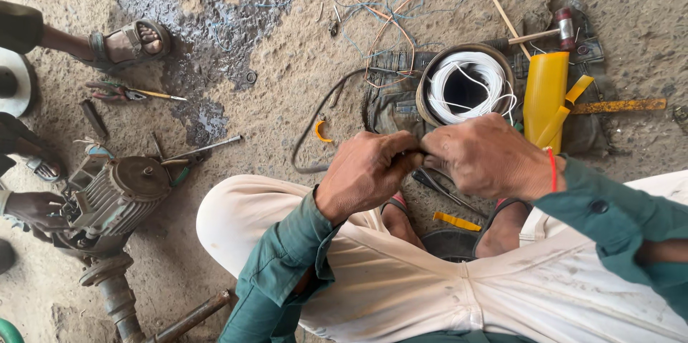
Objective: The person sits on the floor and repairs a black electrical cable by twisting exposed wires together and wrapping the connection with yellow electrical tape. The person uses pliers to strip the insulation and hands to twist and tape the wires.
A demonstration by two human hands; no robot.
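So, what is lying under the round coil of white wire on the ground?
The round coil of white wire lies on a piece of dark denim cloth spread on the sandy ground. The right hand covers the coil's near edge, so that part is hidden.

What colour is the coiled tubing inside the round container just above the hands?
White: the coiled tubing sits in a ring-shaped container, beyond the right hand. It shows best in the head view.

Green sleeves (287,271), cream, perhaps cotton, trousers (401,293)
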